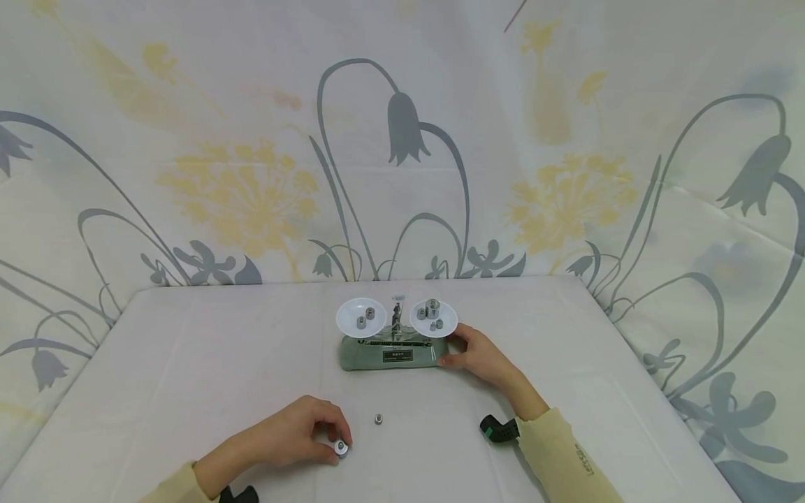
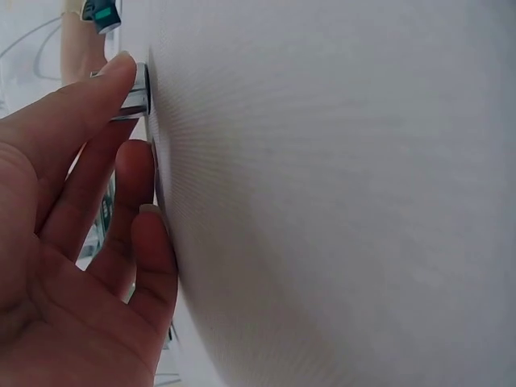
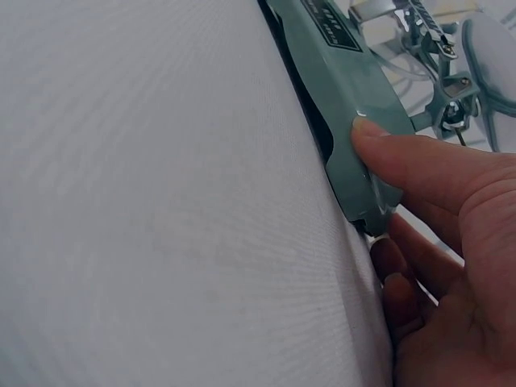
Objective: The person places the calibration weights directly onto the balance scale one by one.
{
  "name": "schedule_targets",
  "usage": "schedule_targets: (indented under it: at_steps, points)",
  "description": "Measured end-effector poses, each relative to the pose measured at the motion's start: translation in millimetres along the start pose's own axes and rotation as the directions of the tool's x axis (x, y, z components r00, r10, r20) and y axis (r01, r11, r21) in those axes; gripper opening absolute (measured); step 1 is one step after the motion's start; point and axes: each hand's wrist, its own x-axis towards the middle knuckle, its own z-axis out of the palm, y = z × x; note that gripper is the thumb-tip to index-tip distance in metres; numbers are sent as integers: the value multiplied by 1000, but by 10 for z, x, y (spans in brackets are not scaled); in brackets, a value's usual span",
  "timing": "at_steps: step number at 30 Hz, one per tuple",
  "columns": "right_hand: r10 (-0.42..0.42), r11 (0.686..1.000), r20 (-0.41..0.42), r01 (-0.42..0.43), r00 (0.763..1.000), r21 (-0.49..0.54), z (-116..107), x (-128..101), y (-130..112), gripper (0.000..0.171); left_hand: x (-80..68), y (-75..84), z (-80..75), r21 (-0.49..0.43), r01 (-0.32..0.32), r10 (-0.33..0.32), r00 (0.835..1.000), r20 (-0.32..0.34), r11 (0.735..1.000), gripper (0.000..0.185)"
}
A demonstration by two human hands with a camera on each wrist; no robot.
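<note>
Near the front of the table my left hand (image 1: 302,429) pinches a shiny metal balance weight (image 1: 341,448) between thumb and fingertips. The left wrist view has this weight (image 2: 137,93) right at the white cloth, partly covered by the thumb. My right hand (image 1: 474,356) grips the right end of a green balance scale (image 1: 361,356), its thumb (image 3: 387,149) on the front of the base. Two small weights lie in the scale's left pan (image 1: 347,318). Several weights, one larger than the others, stand in the right pan (image 1: 448,320).
A single small weight (image 1: 379,419) stands on the white tablecloth (image 1: 251,349), right of my left hand and in front of the scale. A flower-printed curtain (image 1: 402,209) hangs behind the table. Black wrist devices (image 1: 499,429) sit at both sleeves.
</note>
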Motion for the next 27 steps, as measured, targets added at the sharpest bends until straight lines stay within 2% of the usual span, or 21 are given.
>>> schedule_targets:
  at_steps: [19,27]
  points:
    - [-11,1000,7,10,1000,22,11,-1,23,64,3,58,-59,18,56,-56,997,-49,998,20]
    - [-5,1000,13,5,1000,15,12,-12,3,65,-1,86,-141,5,123,-122,990,-65,992,20]
